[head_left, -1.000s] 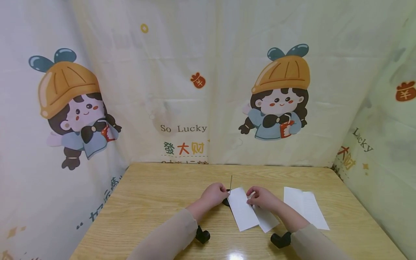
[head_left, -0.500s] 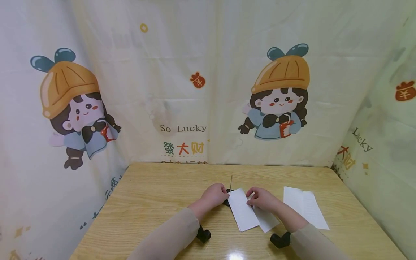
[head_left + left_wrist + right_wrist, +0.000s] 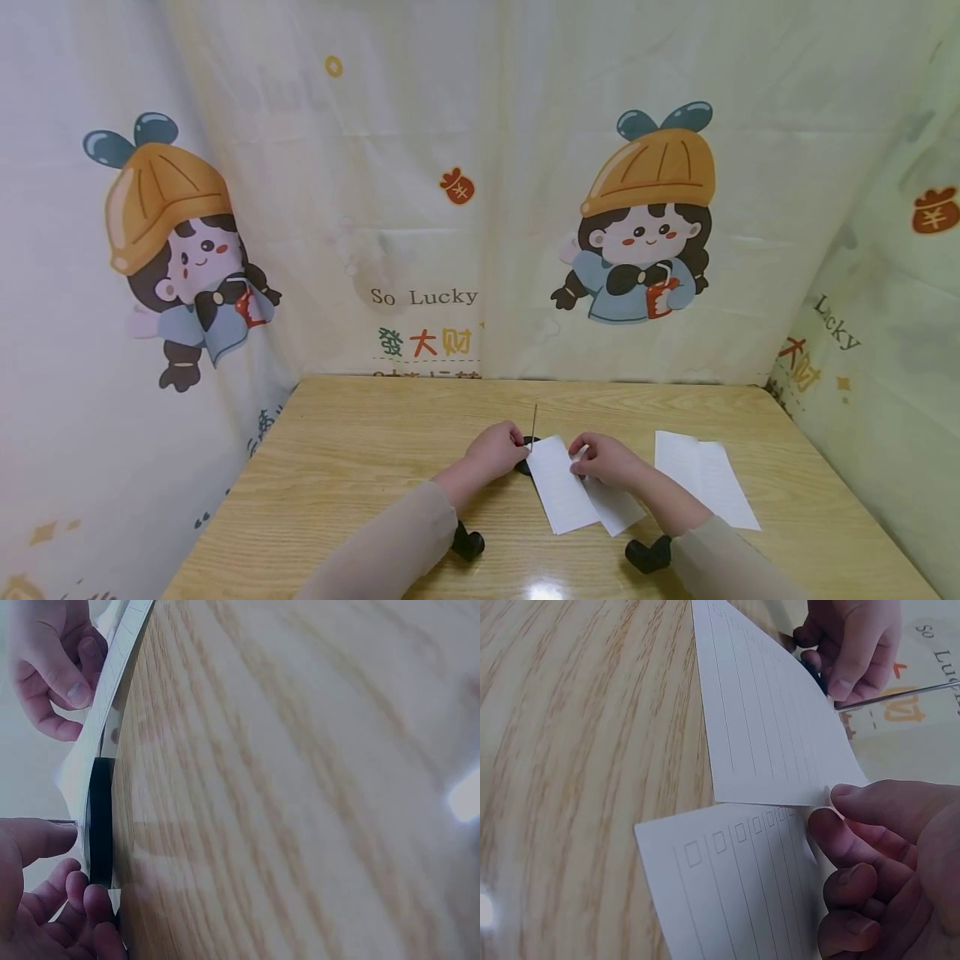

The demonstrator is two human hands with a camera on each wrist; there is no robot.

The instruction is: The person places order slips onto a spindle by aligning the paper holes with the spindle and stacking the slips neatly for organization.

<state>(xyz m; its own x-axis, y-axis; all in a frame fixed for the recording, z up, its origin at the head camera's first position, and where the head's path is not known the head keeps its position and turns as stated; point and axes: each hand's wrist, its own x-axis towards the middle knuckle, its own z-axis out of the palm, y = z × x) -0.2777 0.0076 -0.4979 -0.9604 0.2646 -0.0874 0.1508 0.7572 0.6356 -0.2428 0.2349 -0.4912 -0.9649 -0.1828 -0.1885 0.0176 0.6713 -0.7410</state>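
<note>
A bill spike with a round black base (image 3: 524, 466) and thin upright rod (image 3: 535, 423) stands mid-table. A narrow white lined sheet (image 3: 564, 487) slants from it toward the person, the rod rising at its far left corner. My left hand (image 3: 495, 450) pinches that corner; in the left wrist view its thumb (image 3: 49, 838) lies beside the rod, with fingers curled at the base's rim. My right hand (image 3: 609, 460) pinches the sheet's right edge between thumb and forefinger. A second sheet (image 3: 735, 892), with a row of small printed boxes, lies partly under the first.
Two more white sheets (image 3: 716, 483) lie overlapping on the wooden table (image 3: 360, 442), right of the right hand. Black wrist-worn pieces (image 3: 468, 543) show at both sleeves. A cartoon-printed curtain (image 3: 420, 250) hangs behind and beside the table.
The sheet's far edge has dropped very slightly along the rod. Both hands keep nearly the same place and grip.
</note>
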